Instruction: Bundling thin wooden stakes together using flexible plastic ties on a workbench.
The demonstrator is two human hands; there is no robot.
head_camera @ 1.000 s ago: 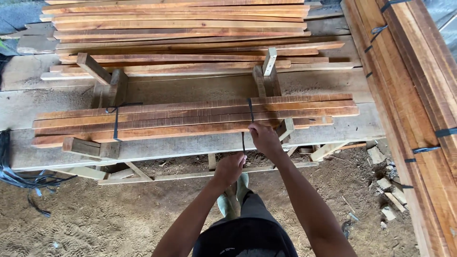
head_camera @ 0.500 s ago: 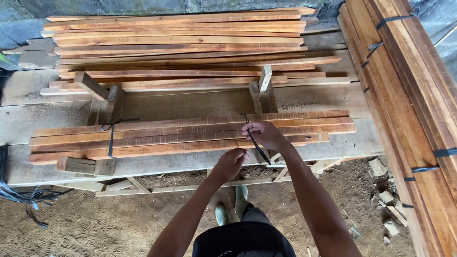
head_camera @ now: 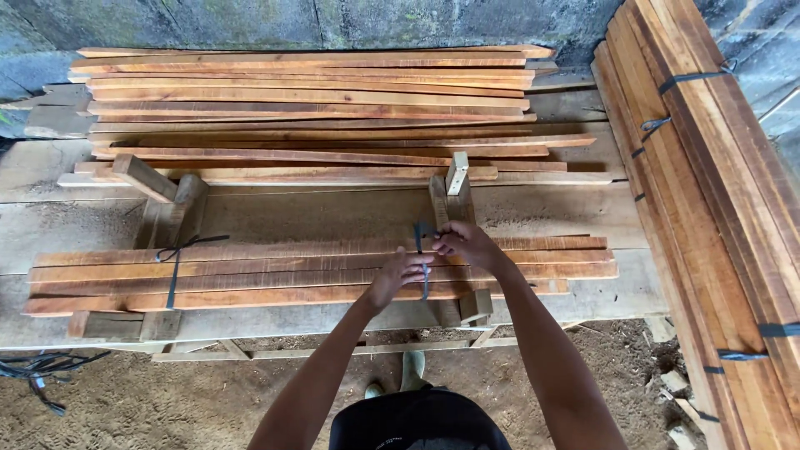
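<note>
Head view: 2 hands, left hand (head_camera: pixel 398 275) and right hand (head_camera: pixel 467 243), pinch 1 dark strap (head_camera: pixel 422 237).

Both hands meet over a bundle of wooden slats (head_camera: pixel 250 275) near the surface's (head_camera: pixel 50 225) front edge: the left hand (head_camera: pixel 398 275) and right hand (head_camera: pixel 467 243) pinch a dark strap (head_camera: pixel 422 237) around it. Loose slats (head_camera: pixel 308 108) lie piled along the far edge.

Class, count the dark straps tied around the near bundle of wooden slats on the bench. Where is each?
2. One strap wraps the bundle near its left end, already tied. The other strap is near the right end, held between the left hand and right hand. Parts underneath are hidden.
</note>
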